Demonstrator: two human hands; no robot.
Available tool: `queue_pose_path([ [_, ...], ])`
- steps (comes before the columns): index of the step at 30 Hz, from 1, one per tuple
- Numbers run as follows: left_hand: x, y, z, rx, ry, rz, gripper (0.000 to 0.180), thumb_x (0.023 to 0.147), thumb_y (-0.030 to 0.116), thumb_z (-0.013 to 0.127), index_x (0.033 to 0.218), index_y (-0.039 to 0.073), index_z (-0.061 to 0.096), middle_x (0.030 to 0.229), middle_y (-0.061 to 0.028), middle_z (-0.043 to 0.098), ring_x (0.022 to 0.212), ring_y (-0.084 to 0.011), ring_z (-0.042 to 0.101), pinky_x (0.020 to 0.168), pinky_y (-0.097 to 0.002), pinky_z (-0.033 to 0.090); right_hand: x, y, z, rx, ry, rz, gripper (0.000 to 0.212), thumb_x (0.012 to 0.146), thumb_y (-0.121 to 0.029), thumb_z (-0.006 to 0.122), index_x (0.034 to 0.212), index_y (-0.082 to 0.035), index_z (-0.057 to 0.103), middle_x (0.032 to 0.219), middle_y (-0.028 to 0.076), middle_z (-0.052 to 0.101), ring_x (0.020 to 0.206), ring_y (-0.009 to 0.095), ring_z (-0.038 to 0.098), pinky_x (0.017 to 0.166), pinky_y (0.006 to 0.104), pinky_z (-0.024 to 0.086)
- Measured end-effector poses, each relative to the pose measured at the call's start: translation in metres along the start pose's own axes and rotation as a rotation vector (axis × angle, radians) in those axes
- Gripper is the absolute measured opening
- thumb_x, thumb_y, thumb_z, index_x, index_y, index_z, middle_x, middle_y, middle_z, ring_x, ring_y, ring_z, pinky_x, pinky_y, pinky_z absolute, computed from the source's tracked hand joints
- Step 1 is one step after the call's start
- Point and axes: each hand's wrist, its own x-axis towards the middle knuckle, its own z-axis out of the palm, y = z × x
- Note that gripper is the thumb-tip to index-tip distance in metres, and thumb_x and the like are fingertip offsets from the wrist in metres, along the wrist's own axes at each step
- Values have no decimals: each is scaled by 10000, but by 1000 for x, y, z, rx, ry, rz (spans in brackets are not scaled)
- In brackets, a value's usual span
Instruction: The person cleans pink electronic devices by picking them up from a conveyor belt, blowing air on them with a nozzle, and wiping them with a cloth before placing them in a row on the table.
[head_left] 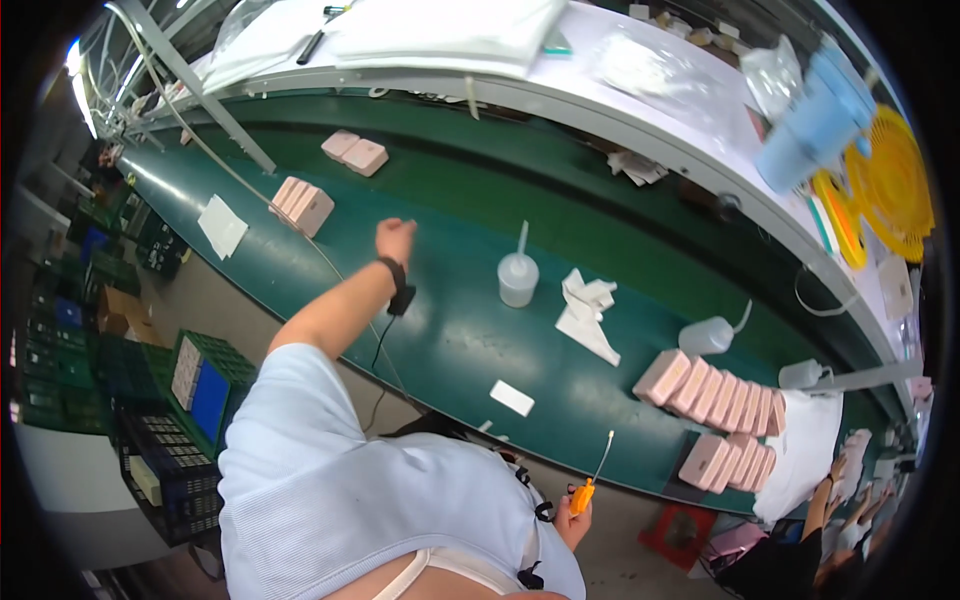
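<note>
At green bench (450, 335) | left hand (396, 238): blurred | right hand (574, 522): partly behind orange-handled tool (582, 498)

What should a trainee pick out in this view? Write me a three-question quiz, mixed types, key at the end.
1. What does the right hand hold?
2. True or false: the black wrist strap is worn on the left wrist.
3. On the green bench, what lies just to the right of the squeeze bottle nearest the left hand?
A. a blue jug
B. a crumpled white wipe
C. a green crate

Key: 1. An orange-handled tool with a thin rod. 2. True. 3. B.
</note>
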Motion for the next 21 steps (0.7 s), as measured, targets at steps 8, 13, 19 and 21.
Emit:
queue_pose_path([
  [8,277,-32,-19,134,253,-373,406,800,372,792,883,-4,663,815,-113,633,688,-243,591,632,-373,495,-39,1,59,-335,-139,118,262,823,-111,676,1053,9,639,933,149,657,818,299,656,750,372,512],
  [13,322,-40,19,-33,185,-480,424,796,399,794,961,30,666,790,-99,637,637,-241,587,592,-384,498,-75,14,93,19,166,711,428,880,-137,673,1273,-22,552,1054,129,637,897,247,618,807,408,518],
  [19,351,-55,21,-398,30,-495,351,799,409,795,915,124,626,685,-21,603,513,-182,537,457,-347,466,-48,-33,121,54,26,763,651,817,-306,818,1331,-33,526,1135,143,627,953,254,577,893,444,494],
  [21,329,-43,29,-325,-265,-678,284,800,331,803,852,150,592,691,2,614,500,-144,530,406,-303,425,-31,-65,131,-288,-82,394,434,809,-187,756,1180,-16,609,981,135,662,861,233,642,809,375,514],
])
